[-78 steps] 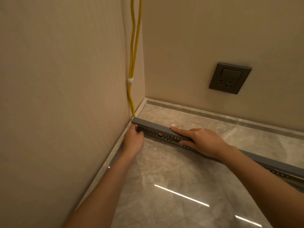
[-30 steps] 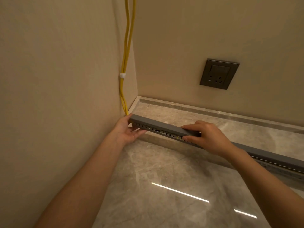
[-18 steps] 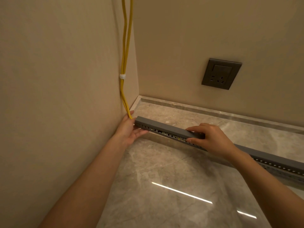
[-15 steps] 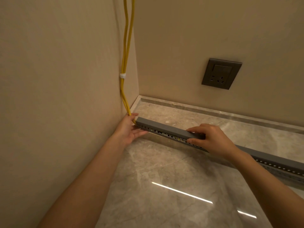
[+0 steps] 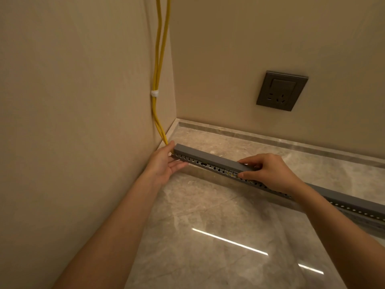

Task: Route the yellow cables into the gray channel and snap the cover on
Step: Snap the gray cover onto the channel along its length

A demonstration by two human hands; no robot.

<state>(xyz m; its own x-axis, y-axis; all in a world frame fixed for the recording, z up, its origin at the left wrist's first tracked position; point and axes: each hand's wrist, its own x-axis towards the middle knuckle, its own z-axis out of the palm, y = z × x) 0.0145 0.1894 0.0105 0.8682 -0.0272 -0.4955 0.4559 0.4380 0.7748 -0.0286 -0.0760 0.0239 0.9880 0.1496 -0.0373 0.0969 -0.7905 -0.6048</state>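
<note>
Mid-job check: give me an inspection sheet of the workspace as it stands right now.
Surface: marble floor, glossy, light streaks.
Job's things: gray channel runs from the left wall across the floor; cover sits on top, snap fit unclear.
Clutter: nothing seen.
Grippers: left hand open, cupping the channel's end; right hand grips the channel, fingers over cover, thumb on slotted side.
Cables: two yellow cables run down the wall, bound by white tie, to the channel's end.
Surroundings: beige walls, dark socket, stone skirting.
</note>
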